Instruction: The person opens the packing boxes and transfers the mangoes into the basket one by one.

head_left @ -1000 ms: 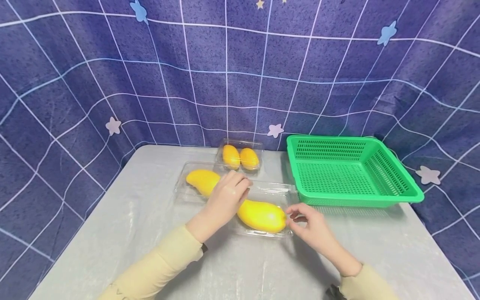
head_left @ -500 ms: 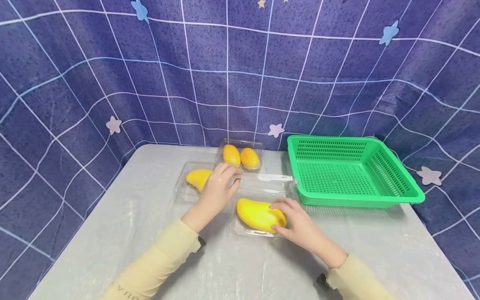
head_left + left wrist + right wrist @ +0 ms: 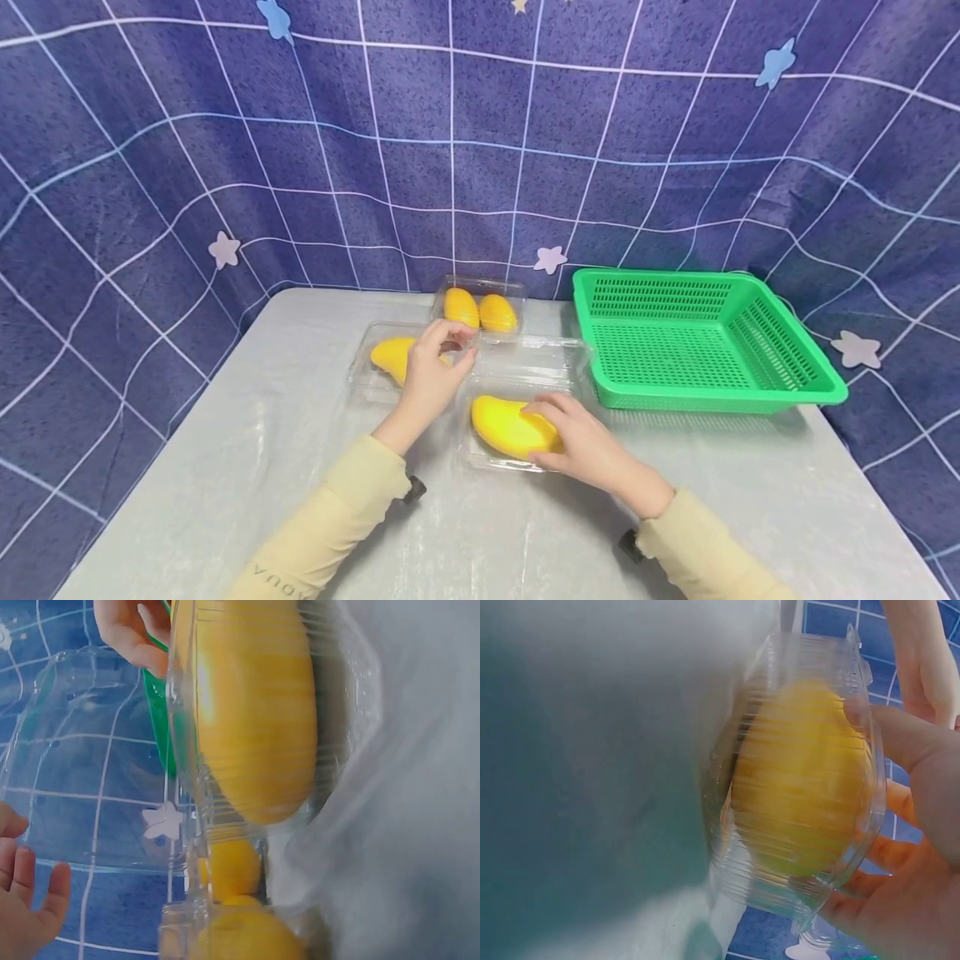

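A large yellow mango (image 3: 502, 423) lies in a clear plastic clamshell box whose lid (image 3: 532, 357) stands folded back behind it. My right hand (image 3: 585, 442) grips the mango's right end from above, its thumb on the near side and fingers on the far side. In the right wrist view the same mango (image 3: 802, 780) shows through the ribbed box wall. Beside the lid's left edge is my left hand (image 3: 429, 367), fingers loosely bent with nothing held. In the left wrist view the left hand's fingers are spread near the lid (image 3: 97, 772).
Partly behind my left hand, another mango (image 3: 392, 357) lies in a clear box to the left. A smaller clear box with two small mangoes (image 3: 497, 313) stands at the back. A green perforated basket (image 3: 712, 400) is at the right, close to the lid.
My right hand has moved left from beside the mango onto its right end. The left hand has drawn away left and back from the mango. The lid leans slightly farther back.
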Demonstrator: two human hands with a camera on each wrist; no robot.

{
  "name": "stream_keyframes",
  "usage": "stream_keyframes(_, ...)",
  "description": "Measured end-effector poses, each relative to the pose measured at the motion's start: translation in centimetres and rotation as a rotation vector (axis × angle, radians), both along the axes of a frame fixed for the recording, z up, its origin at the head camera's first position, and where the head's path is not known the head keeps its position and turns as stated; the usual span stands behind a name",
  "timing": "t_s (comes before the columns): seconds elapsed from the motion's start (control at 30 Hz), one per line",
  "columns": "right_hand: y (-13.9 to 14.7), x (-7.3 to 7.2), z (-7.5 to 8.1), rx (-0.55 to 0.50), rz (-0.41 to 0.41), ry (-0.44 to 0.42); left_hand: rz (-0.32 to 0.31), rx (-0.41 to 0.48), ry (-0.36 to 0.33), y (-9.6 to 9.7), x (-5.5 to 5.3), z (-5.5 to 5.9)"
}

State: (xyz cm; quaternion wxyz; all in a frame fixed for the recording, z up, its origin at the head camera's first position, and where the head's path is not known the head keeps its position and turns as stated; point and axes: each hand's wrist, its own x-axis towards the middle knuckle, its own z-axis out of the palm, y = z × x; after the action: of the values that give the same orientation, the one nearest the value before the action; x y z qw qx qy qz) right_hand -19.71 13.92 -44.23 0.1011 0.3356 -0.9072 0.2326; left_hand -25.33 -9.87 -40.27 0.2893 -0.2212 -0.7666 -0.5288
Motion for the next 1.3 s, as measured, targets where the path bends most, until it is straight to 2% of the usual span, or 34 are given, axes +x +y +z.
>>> stream_keyframes(0.07,-0.1,-0.2,0.1,0.017,0.002,-0.004,-0.017,0.061,-0.043,0.0,-0.2,-0.2)
stream_keyframes(0.17,-0.4,-0.4,0.1,0.042,0.008,-0.009,-0.02,0.105,-0.102,0.2,0.4,0.6)
stream_keyframes(0.3,-0.6,-0.7,0.2,0.056,0.02,-0.015,-0.018,0.122,-0.171,0.2,1.2,1.7)
stream_keyframes(0.43,-0.9,-1.1,0.4,0.072,0.026,-0.04,-0.012,0.127,-0.222,0.1,0.9,1.5)
stream_keyframes(0.73,-0.8,-1.9,0.8,0.092,0.067,-0.127,-0.046,0.127,-0.265,-0.1,-0.2,1.4)
stream_keyframes(0.93,-0.7,-2.1,0.6,0.12,0.067,-0.128,-0.069,0.14,-0.289,-0.1,-1.1,1.4)
stream_keyframes(1.13,-0.6,-2.1,0.5,0.102,0.063,-0.11,-0.067,0.148,-0.306,-0.1,-1.7,1.1)
stream_keyframes(1.3,-0.5,-2.0,0.6,0.099,0.053,-0.112,-0.09,0.166,-0.32,0.0,-2.2,0.8)
